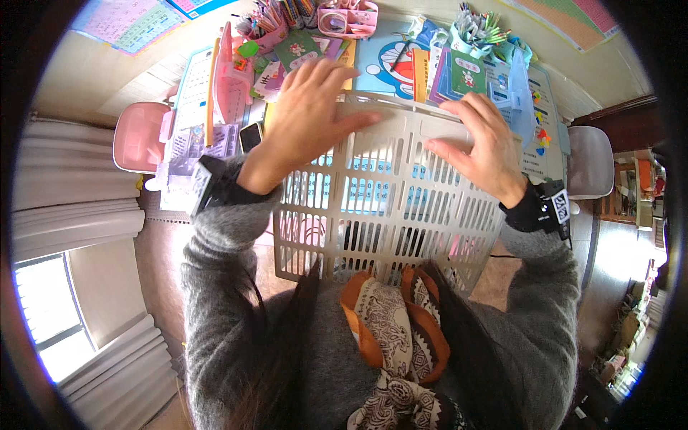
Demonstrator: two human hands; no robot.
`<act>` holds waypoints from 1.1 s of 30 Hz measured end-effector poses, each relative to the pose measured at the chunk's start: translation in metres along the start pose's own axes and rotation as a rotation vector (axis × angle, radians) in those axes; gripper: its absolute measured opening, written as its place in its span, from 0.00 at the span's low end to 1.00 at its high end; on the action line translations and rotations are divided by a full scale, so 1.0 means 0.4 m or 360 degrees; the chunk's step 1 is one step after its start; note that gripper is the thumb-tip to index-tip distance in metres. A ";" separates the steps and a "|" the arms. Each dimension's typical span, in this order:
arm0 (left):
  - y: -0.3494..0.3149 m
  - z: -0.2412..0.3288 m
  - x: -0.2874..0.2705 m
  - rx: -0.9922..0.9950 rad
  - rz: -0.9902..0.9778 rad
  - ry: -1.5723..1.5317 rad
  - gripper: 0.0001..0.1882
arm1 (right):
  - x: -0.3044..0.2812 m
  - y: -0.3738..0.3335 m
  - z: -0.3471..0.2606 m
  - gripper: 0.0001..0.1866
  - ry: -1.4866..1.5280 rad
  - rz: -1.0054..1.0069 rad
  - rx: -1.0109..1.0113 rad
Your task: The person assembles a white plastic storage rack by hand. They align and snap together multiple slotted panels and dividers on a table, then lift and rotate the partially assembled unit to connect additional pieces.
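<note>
A beige-grey slotted plastic panel [387, 183] stands tilted between my body and the desk; its slots show what lies behind. I cannot tell if it is part of a crate. My left hand [304, 115] is over its far left corner, fingers stretched out and thumb spread across the panel's top. At the far right edge my right hand [484, 147] curls its fingers over the rim, with the thumb on the near face. Both wrists wear dark bands with square patterned tags.
The desk [179, 190] holds a pink organizer [233, 79], a phone [251, 136], green booklets [468, 69] and pen holders [473, 43]. A pink chair [140, 136] is left, a grey chair [589, 161] right. Curtains [79, 190] hang at the far left.
</note>
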State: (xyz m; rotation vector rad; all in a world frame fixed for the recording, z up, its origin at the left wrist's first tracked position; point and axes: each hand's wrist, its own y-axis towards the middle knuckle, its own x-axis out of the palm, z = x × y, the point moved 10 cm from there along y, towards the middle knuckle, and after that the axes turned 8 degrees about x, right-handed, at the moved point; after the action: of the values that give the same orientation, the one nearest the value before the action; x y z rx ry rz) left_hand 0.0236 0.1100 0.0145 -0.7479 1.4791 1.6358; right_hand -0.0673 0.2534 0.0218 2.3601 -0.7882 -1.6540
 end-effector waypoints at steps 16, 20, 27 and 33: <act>-0.076 -0.021 -0.018 -0.0189 0.0093 -0.0246 0.17 | 0.155 0.081 -0.100 0.24 0.0201 -0.0106 -0.0059; -0.101 -0.021 -0.013 -0.0232 0.0152 -0.0234 0.17 | 0.156 0.076 -0.112 0.25 0.0274 -0.0058 -0.0114; -0.116 -0.017 0.002 -0.0227 0.0135 -0.0218 0.16 | 0.158 0.068 -0.114 0.24 0.0195 -0.0091 -0.0101; -0.105 -0.027 0.004 -0.0162 0.0120 -0.0205 0.14 | 0.179 0.093 -0.115 0.24 0.0177 -0.0147 -0.0146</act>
State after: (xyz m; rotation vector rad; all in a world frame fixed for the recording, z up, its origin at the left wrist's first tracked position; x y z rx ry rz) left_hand 0.0580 0.1000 -0.0102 -0.6357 1.3560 1.7929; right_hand -0.0195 0.1784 -0.0047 2.4332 -0.5793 -1.5406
